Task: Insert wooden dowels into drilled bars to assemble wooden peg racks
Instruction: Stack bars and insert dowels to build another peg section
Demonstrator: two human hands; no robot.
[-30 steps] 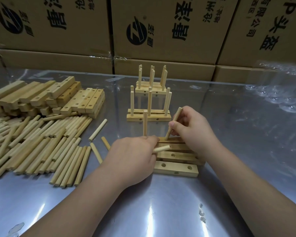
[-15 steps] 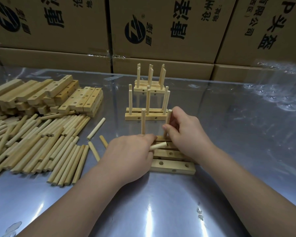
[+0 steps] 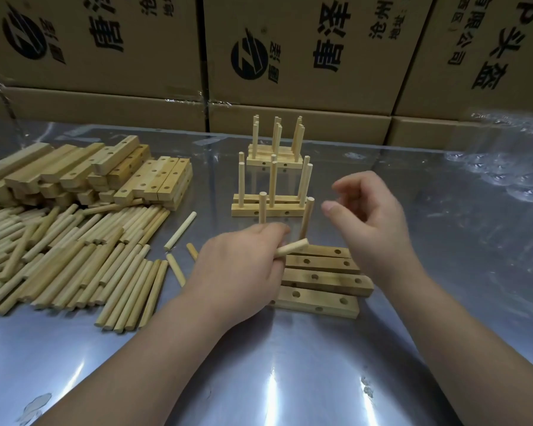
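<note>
Several drilled wooden bars (image 3: 320, 282) lie side by side on the table in front of me. Two dowels stand upright in the farthest bar: one (image 3: 262, 207) behind my left hand and one (image 3: 306, 218) in the middle. My left hand (image 3: 240, 272) rests on the bars' left end and grips a loose dowel (image 3: 291, 248) that sticks out to the right. My right hand (image 3: 370, 222) hovers just right of the middle dowel, fingers loosely spread, holding nothing.
Two finished peg racks (image 3: 270, 207) (image 3: 276, 155) stand behind the bars. A heap of loose dowels (image 3: 68, 250) and a stack of drilled bars (image 3: 105, 176) fill the left side. Cardboard boxes (image 3: 305, 56) wall the back. Crumpled plastic film (image 3: 505, 167) lies at right.
My right hand stood the tilted dowel upright in the far bar, then let go and drew back to the right. My left hand stayed put with its dowel.
</note>
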